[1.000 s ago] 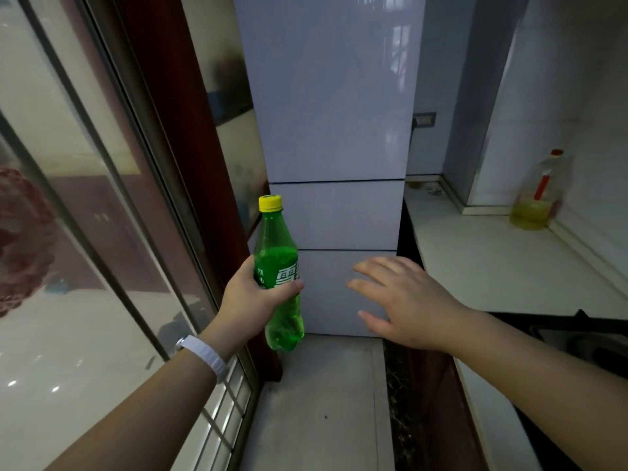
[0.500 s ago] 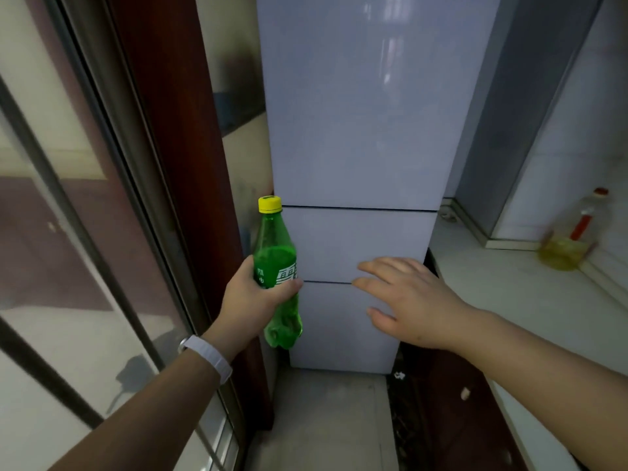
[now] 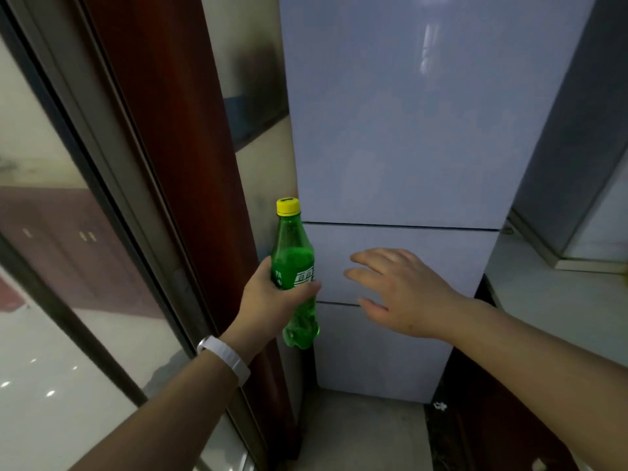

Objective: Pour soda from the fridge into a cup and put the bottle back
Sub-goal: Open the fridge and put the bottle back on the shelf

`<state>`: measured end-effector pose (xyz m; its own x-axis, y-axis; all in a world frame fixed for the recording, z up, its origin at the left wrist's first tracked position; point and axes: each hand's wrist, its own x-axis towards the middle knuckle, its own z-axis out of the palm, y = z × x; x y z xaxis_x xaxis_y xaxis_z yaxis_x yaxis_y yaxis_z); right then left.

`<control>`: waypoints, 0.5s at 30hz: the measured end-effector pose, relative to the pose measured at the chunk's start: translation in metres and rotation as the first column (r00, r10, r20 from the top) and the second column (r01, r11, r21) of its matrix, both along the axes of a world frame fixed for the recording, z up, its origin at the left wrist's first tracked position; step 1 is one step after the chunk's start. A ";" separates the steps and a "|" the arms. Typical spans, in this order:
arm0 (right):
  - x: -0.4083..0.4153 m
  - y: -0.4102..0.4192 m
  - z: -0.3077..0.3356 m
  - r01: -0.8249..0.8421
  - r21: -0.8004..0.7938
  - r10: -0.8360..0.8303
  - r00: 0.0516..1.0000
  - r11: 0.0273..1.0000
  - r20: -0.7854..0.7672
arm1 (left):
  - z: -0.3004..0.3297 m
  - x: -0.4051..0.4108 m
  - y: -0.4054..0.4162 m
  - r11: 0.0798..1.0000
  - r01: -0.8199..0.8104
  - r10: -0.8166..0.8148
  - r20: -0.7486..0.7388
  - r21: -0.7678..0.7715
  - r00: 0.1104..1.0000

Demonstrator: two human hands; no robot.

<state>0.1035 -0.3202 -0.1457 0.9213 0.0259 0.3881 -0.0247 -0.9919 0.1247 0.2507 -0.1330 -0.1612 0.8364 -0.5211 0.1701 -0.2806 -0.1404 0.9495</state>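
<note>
A green soda bottle [image 3: 294, 263] with a yellow cap stands upright in my left hand [image 3: 268, 300], which grips it around the label. The pale blue fridge [image 3: 401, 137] fills the view ahead, all its doors closed. My right hand [image 3: 397, 290] reaches forward with fingers spread and relaxed, holding nothing, in front of the fridge's middle door. No cup is in view.
A dark red door frame [image 3: 163, 130] and a glass sliding door [image 3: 51, 266] run along the left. A white counter [image 3: 550, 300] lies to the right of the fridge, with dark cabinets [image 3: 492, 419] below it. Grey floor [image 3: 356, 430] shows at the fridge's foot.
The view has moved closer to the fridge, which now looks larger. Both hands keep their pose, the bottle still held upright. The oil bottle on the counter has left the view.
</note>
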 end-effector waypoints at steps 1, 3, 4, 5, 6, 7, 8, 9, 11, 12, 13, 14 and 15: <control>0.012 -0.010 -0.001 -0.015 -0.004 0.015 1.000 1.000 0.012 | -0.002 0.006 -0.009 1.000 -0.013 0.013 -0.007 -0.007 1.000; 0.038 -0.030 -0.002 -0.053 0.005 0.053 0.998 0.999 0.031 | -0.006 0.018 -0.027 0.999 -0.047 0.047 -0.024 -0.011 0.999; 0.050 -0.040 -0.003 -0.073 0.014 0.072 0.997 0.997 0.034 | -0.007 0.025 -0.036 0.998 -0.067 0.067 -0.033 -0.007 0.997; 0.062 -0.051 -0.003 -0.089 0.016 0.088 0.996 0.996 0.033 | -0.008 0.033 -0.045 0.996 -0.085 0.085 -0.036 0.001 0.996; 0.074 -0.061 -0.004 -0.103 0.007 0.102 0.994 0.995 0.030 | -0.008 0.040 -0.054 0.995 -0.099 0.100 -0.038 0.015 0.994; 0.086 -0.072 -0.004 -0.121 -0.009 0.121 0.992 0.993 0.026 | -0.006 0.048 -0.063 0.994 -0.109 0.110 -0.038 0.033 0.993; 0.098 -0.083 -0.003 -0.144 -0.021 0.144 0.989 0.989 0.021 | -0.003 0.056 -0.072 0.992 -0.117 0.118 -0.036 0.048 0.992; 0.110 -0.094 -0.001 -0.167 -0.025 0.167 0.986 0.986 0.015 | -0.001 0.064 -0.082 0.990 -0.124 0.127 -0.032 0.060 0.991; 0.135 -0.116 0.003 -0.210 -0.043 0.211 0.977 0.977 0.020 | 0.006 0.077 -0.099 0.987 -0.147 0.149 -0.032 0.063 0.988; 0.146 -0.126 0.005 -0.230 -0.060 0.232 0.972 0.971 0.027 | 0.010 0.081 -0.108 0.985 -0.161 0.163 -0.035 0.055 0.986; 0.158 -0.136 0.006 -0.248 -0.081 0.252 0.967 0.965 0.032 | 0.012 0.085 -0.115 0.983 -0.177 0.179 -0.038 0.046 0.983; 0.170 -0.145 0.008 -0.264 -0.111 0.268 0.963 0.958 0.028 | 0.014 0.089 -0.121 0.981 -0.190 0.191 -0.044 0.035 0.981; 0.182 -0.154 0.010 -0.278 -0.148 0.283 0.959 0.949 0.014 | 0.015 0.093 -0.126 0.979 -0.202 0.203 -0.050 0.023 0.978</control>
